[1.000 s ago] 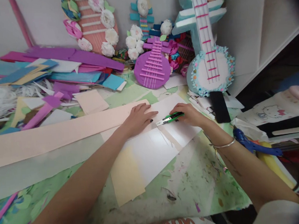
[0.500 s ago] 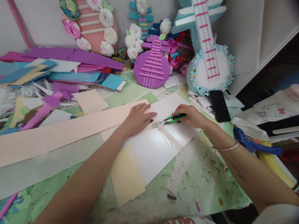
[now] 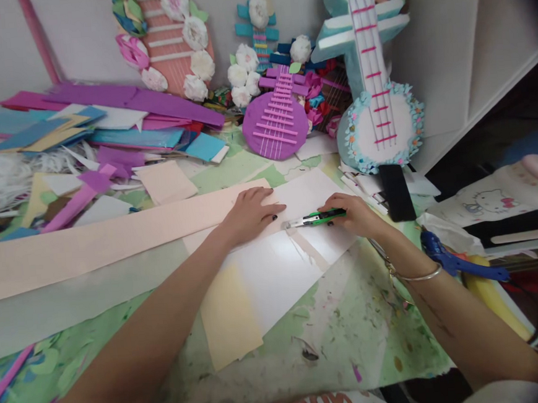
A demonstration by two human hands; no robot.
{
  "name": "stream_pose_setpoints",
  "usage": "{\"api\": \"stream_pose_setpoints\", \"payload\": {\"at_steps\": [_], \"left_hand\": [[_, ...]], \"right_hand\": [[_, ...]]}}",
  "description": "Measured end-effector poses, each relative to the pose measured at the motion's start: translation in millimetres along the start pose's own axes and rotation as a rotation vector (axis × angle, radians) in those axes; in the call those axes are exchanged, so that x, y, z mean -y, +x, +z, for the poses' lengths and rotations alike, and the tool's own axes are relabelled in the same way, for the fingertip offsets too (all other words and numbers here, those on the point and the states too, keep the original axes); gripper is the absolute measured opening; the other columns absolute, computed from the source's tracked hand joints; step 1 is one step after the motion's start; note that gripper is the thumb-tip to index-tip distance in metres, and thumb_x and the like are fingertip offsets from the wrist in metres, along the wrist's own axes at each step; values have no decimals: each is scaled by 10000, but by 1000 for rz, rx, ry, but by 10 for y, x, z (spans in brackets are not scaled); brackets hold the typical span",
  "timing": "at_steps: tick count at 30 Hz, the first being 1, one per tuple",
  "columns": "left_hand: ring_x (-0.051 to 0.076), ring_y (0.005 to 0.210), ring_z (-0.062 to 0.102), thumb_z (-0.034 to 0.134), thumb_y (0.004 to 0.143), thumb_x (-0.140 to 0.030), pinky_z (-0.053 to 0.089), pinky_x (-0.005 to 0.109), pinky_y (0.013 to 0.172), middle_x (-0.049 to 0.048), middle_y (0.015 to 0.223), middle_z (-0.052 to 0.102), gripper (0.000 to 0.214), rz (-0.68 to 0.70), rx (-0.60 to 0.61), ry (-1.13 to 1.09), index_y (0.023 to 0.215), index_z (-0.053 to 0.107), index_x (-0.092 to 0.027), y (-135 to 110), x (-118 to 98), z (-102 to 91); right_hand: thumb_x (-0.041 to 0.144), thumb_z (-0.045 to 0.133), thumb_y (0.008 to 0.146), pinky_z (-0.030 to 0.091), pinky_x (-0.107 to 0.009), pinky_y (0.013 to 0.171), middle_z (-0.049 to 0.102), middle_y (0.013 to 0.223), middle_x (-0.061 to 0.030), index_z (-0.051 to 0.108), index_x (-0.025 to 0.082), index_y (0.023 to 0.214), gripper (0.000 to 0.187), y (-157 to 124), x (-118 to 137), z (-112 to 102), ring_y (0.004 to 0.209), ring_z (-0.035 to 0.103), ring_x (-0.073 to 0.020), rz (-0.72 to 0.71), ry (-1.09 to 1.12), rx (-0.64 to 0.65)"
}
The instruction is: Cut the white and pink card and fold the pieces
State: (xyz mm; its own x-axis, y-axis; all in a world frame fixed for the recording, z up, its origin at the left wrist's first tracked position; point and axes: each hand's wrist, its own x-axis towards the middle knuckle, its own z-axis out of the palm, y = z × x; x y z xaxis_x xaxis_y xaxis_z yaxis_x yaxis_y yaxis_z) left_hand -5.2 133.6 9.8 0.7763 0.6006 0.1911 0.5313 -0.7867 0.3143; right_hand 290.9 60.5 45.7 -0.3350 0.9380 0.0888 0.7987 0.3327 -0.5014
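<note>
Green-smeared bench (image 3: 351, 300) fills most of the lower frame. A long peach strip (image 3: 114, 245) runs across from the left edge, smooth and flat, right end about mid-frame. Shiny white sheet (image 3: 275, 282) sits in the center, yellowish at its lower-left end. Left hand (image 3: 252, 214) hasn't budged from half a second ago: flat, fingers spread, on the strip's right end. Right hand (image 3: 351, 215) has slid a bit rightward, wrapped around a utility knife (image 3: 322, 216) just right of center. Knife's green and black, metal end pointing left, tip kinda blurry.
</note>
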Motion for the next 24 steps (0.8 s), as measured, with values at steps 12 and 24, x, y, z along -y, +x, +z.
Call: {"api": "stream_pose_setpoints", "payload": {"at_steps": [12, 24], "left_hand": [[270, 1341, 328, 404, 972, -281, 269, 486, 1077, 29, 1450, 405, 365, 3, -8, -7, 1278, 565, -400, -2, 25, 10], [266, 1336, 335, 390, 982, -297, 262, 478, 1087, 40, 1442, 412, 359, -9, 2, -25, 1278, 577, -380, 0, 5, -11]], "right_hand": [[64, 588, 654, 481, -342, 778, 679, 963, -72, 722, 210, 970, 373, 47, 38, 22, 851, 638, -230, -17, -19, -7], [91, 591, 689, 478, -354, 811, 672, 961, -70, 716, 206, 979, 337, 92, -10, 11, 879, 638, -234, -34, -5, -14]]}}
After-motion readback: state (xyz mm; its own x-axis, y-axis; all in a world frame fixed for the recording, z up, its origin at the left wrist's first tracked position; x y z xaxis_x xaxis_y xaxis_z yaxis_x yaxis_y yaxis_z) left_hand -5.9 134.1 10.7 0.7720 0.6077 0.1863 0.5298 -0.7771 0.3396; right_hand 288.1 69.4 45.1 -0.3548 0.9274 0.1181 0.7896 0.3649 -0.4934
